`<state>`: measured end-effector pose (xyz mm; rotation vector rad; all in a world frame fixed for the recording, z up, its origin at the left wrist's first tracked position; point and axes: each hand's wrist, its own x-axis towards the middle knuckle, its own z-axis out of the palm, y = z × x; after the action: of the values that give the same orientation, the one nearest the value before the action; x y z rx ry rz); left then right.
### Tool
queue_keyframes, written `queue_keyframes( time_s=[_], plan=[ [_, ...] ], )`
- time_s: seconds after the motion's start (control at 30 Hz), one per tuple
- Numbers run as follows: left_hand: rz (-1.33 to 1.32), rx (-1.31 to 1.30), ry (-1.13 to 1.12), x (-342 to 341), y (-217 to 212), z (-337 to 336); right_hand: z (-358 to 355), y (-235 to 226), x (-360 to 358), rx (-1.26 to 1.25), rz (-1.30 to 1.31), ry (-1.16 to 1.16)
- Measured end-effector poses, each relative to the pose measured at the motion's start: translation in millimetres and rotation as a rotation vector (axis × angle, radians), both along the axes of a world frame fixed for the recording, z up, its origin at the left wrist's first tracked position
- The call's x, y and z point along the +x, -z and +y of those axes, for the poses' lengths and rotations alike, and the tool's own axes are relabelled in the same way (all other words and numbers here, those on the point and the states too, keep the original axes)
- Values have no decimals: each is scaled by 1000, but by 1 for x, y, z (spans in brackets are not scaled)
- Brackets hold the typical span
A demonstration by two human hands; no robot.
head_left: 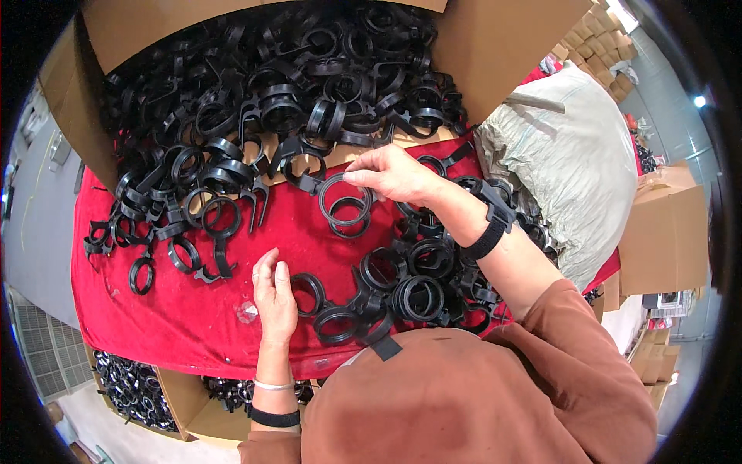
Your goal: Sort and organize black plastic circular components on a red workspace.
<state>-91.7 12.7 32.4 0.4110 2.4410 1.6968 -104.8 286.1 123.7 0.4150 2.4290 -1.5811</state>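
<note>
My right hand [394, 174] reaches forward over the red cloth [178, 309] and pinches a black plastic ring part [345, 199] by its rim. My left hand [274, 298] rests on the cloth near me, fingers close together and slightly curled, touching a black ring [311, 292] beside it. Whether it grips anything I cannot tell. A pile of black ring clamps [417, 282] lies under my right forearm.
An open cardboard box [495, 46] at the back spills a heap of black ring-and-fork parts [286, 100] onto the cloth. A grey-green sack [572, 162] sits to the right, with cardboard boxes [665, 232] beyond. Below the table edge, another box of black parts [135, 390].
</note>
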Motion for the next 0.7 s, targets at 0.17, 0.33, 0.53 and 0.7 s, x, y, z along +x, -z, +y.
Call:
queue_keyframes(
  time_s=[0.17,0.33,0.53,0.7],
  plan=[
    [243,-116,-9,-9,-14,14,-5,-4,10,-116,-38,-54],
    [531,-293,180,-15,-38,24,-20,1,18,40,64,-421],
    [261,-204,232,-4,-9,27,-41,59,-30,817,439,-384],
    [268,-179,141,-9,-16,24,-35,73,-48,1231,267,-575]
  ],
)
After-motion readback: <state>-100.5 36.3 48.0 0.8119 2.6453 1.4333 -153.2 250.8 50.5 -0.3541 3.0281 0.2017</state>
